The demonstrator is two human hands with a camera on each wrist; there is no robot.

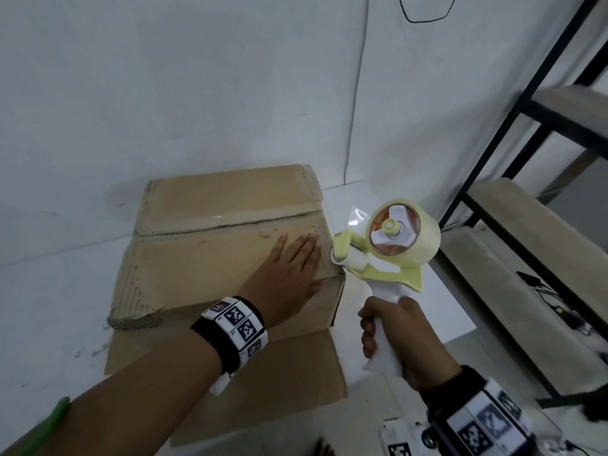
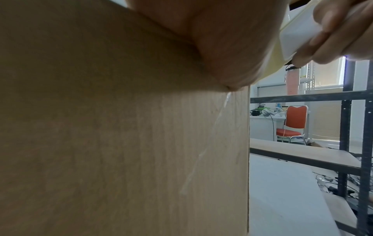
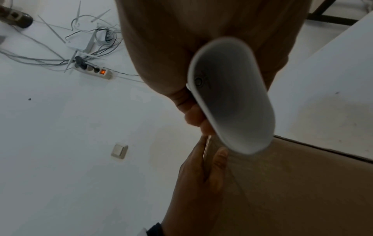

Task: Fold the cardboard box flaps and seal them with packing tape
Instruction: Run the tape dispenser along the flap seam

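Box: the cardboard box (image 1: pixel 210 245) sits on the white floor (image 1: pixel 59 291) against the wall, its top flaps folded down and meeting along a seam (image 1: pixel 227 225) that runs across the top; a glossy strip shows along that seam.
Loose flap: one cardboard flap (image 1: pixel 230 383) lies flat on the floor at the near side of the box, under my left forearm.
My left grip: my left hand (image 1: pixel 289 268) lies flat on the near top flap, fingers straight and close together, pressing near the box's right edge; the heel of the palm reaches the front top corner.
My right grip: my right hand (image 1: pixel 391 340) is wrapped around the white handle of the tape dispenser (image 1: pixel 381 258), fingers curled fully round it.
Dispenser: pale yellow frame, roll of clear packing tape (image 1: pixel 404 235) mounted on it; its roller end sits just beside the right edge of the box, next to my left fingertips. Whether it touches the cardboard I cannot tell.
Right of the box: a black metal shelf (image 1: pixel 526 159) with pale boards; cables lie on the floor beneath it.
Right wrist view: a power strip (image 3: pixel 95 71) with a lit orange switch lies among tangled cables.
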